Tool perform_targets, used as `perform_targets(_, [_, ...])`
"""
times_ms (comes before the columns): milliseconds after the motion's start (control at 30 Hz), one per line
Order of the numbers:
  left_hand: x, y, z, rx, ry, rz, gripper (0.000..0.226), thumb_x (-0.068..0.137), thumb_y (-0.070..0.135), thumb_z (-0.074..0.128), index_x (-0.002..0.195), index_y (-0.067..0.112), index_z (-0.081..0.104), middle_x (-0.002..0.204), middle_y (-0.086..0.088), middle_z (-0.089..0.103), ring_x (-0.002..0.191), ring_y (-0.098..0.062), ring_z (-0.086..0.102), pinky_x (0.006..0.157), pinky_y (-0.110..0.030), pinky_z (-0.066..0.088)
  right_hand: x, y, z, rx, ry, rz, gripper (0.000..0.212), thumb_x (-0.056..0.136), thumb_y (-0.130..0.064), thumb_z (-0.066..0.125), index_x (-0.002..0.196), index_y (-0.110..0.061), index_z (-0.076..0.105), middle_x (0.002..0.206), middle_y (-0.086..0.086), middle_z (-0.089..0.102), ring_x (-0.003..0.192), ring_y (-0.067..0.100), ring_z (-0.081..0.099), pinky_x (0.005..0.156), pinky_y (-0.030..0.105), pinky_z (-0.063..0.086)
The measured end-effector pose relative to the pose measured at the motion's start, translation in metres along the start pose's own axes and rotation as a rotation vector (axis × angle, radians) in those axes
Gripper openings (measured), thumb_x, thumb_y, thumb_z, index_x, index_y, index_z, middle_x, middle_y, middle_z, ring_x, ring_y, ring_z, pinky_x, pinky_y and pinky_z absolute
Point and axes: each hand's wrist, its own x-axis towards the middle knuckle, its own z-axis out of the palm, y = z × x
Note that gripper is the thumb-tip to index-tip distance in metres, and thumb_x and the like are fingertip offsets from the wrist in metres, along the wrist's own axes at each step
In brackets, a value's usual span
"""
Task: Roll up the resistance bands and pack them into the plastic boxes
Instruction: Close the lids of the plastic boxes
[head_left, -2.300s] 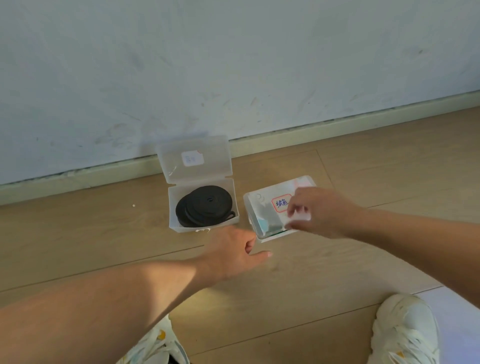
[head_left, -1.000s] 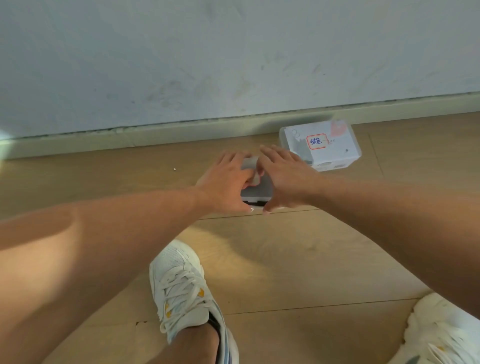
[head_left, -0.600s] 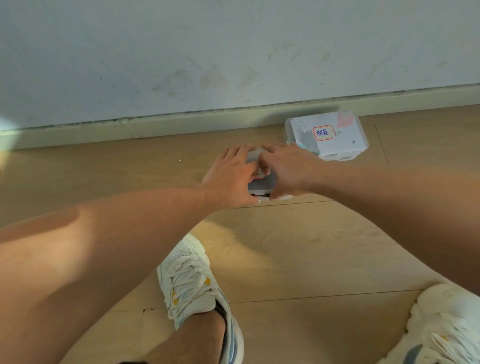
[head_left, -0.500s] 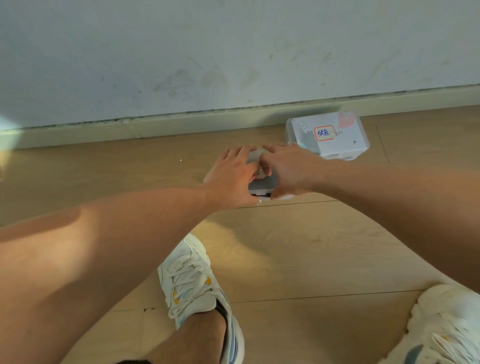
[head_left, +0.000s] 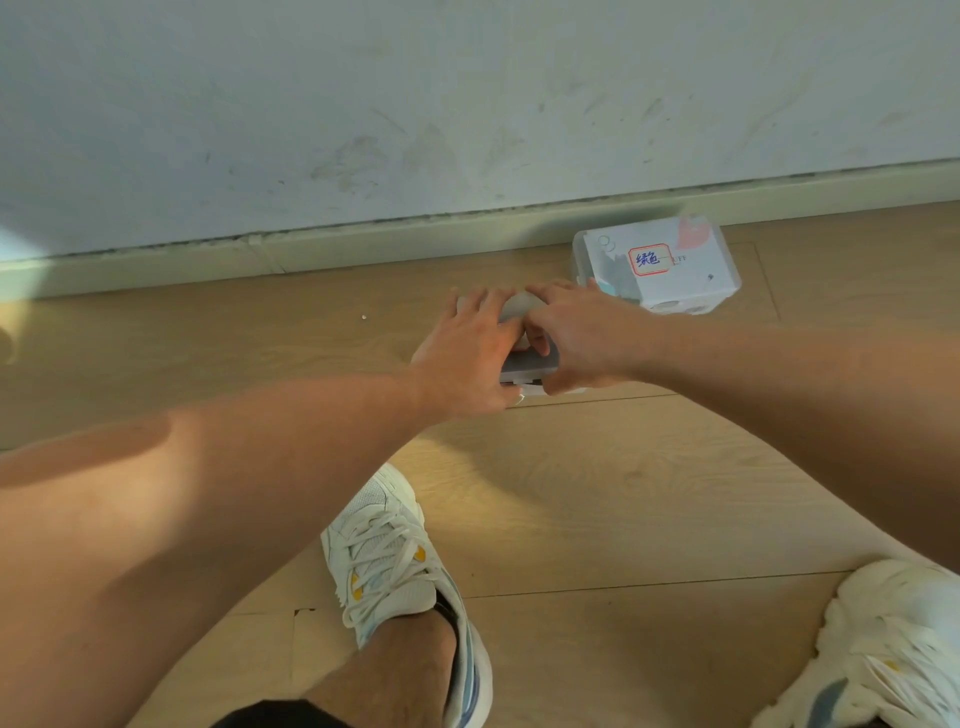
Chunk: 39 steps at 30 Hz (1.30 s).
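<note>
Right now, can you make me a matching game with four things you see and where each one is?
Things:
1. labelled box
2. grey box
3. left shoe
4. right shoe

Places:
A. under both hands
B. bottom right corner
C. near the wall, beside the right hand
D. bottom middle, below the left hand

Pairs: 1-C, 2-A, 3-D, 4-B

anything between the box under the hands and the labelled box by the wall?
Head view: no object. The right hand on the near plastic box covers most of the stretch; its fingertips reach almost to the labelled box.
</note>
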Motion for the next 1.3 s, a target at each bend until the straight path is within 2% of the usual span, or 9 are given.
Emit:
perform_targets(233, [0.001,-0.003,0.007,0.056,-0.003,0.028,0.066,0.077,0.062,0.070,0.129,0.023,0.059,0.155,-0.015,0.033,0.140,-0.038,0.036,0.118,-0.061,0.027,0.000,0.001,0.006,-0.022,0.026,-0.004,0.035,0.073,-0.040,0.080,0.083,-0.029,0.048,0.163,0.012,0.024,0.150,0.032,0.022,0.121,0.060,0.017])
perform_targets(433, [0.000,-0.003,0.008,0.088,0.007,0.052,0.056,0.079,0.060,0.068,0.117,0.018,0.064,0.156,-0.017,0.032,0.141,-0.039,0.035,0.118,-0.063,0.025,-0.002,0.002,0.014,-0.062,0.062,-0.010,0.040,0.073,-0.045,0.081,0.086,-0.029,0.046,0.164,0.011,0.021,0.150,0.033,0.021,0.121,0.059,0.019])
perform_targets(633, [-0.001,-0.004,0.010,0.100,-0.031,0.054,0.056,0.085,0.063,0.063,0.121,0.021,0.071,0.162,-0.017,0.026,0.147,-0.041,0.027,0.121,-0.065,0.017,-0.003,0.002,0.027,-0.101,0.116,-0.005,0.038,0.081,-0.040,0.074,0.108,-0.020,0.056,0.165,0.015,0.015,0.151,0.037,0.014,0.121,0.059,0.019])
perform_targets(700, [-0.001,-0.005,0.008,0.063,-0.026,0.061,0.055,0.085,0.063,0.064,0.117,0.019,0.072,0.162,-0.016,0.027,0.147,-0.040,0.027,0.122,-0.064,0.015,-0.003,0.003,0.027,-0.074,0.120,0.000,0.033,0.082,-0.039,0.074,0.102,-0.024,0.052,0.166,0.014,0.013,0.152,0.037,0.012,0.122,0.057,0.019])
perform_targets(833, [-0.001,-0.008,0.006,0.055,-0.020,0.065,0.056,0.085,0.064,0.063,0.117,0.019,0.072,0.162,-0.015,0.028,0.147,-0.039,0.028,0.124,-0.062,0.013,-0.004,0.005,0.028,-0.059,0.119,0.012,0.040,0.083,-0.043,0.075,0.090,-0.028,0.039,0.166,0.012,0.013,0.152,0.036,0.012,0.121,0.055,0.020])
perform_targets(933, [-0.003,-0.006,0.010,0.093,-0.022,0.080,0.058,0.088,0.066,0.059,0.122,0.021,0.070,0.161,-0.016,0.026,0.146,-0.040,0.027,0.123,-0.064,0.015,-0.005,0.001,0.034,-0.081,0.177,0.006,0.034,0.081,-0.045,0.073,0.097,-0.026,0.050,0.164,0.015,0.017,0.149,0.039,0.016,0.119,0.058,0.023])
perform_targets(1000, [-0.004,-0.005,0.012,0.132,-0.017,0.095,0.058,0.089,0.067,0.056,0.126,0.025,0.069,0.161,-0.017,0.025,0.145,-0.042,0.028,0.121,-0.066,0.017,-0.006,-0.001,0.042,-0.118,0.221,-0.003,0.042,0.078,-0.048,0.074,0.107,-0.022,0.060,0.161,0.019,0.021,0.147,0.043,0.021,0.116,0.061,0.026])
perform_targets(1100, [-0.006,-0.005,0.014,0.153,-0.002,0.114,0.054,0.091,0.066,0.056,0.125,0.026,0.070,0.160,-0.018,0.027,0.144,-0.043,0.029,0.120,-0.067,0.020,-0.008,-0.002,0.046,-0.140,0.249,-0.011,0.039,0.080,-0.046,0.072,0.109,-0.020,0.064,0.158,0.024,0.026,0.143,0.049,0.026,0.112,0.065,0.028])
perform_targets(1300, [-0.006,-0.006,0.012,0.165,-0.037,0.127,0.051,0.097,0.062,0.050,0.121,0.022,0.070,0.166,-0.022,0.018,0.149,-0.047,0.022,0.121,-0.068,0.014,-0.008,-0.004,0.052,-0.232,0.194,-0.013,0.032,0.096,-0.035,0.056,0.125,-0.024,0.062,0.168,0.018,-0.002,0.151,0.051,-0.001,0.117,0.071,0.013])
